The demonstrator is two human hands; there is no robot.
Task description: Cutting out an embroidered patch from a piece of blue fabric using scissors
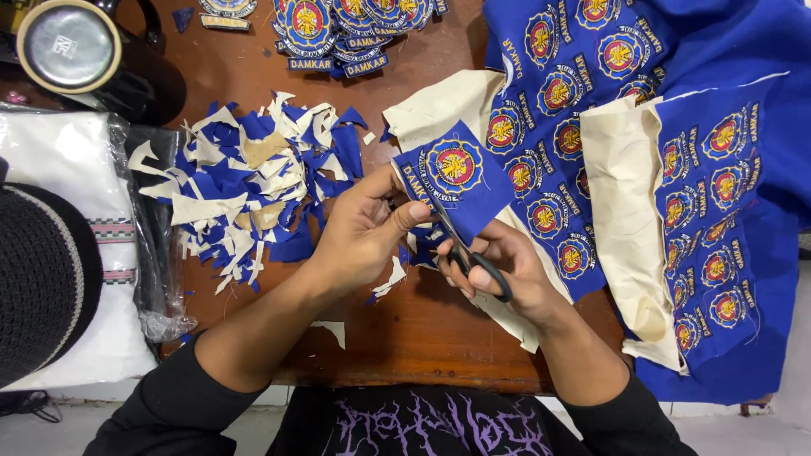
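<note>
Across the right of the frame the big blue sheet of uncut badges (676,169) is still waiting, while a scrap heap (253,186) and finished badges (338,25) are piling up upper left on the table (422,329). At centre, my left hand (359,232) is pinching one blue, gold-crested badge piece (452,173), fingers clamped; my right hand (507,270) is gripping black scissors (473,257), trimming its edge.

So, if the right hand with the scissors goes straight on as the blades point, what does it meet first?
The right hand aims the scissors up-left. First in line is the blue patch piece that the left hand holds, then probably the left thumb; depth is unclear.
</note>
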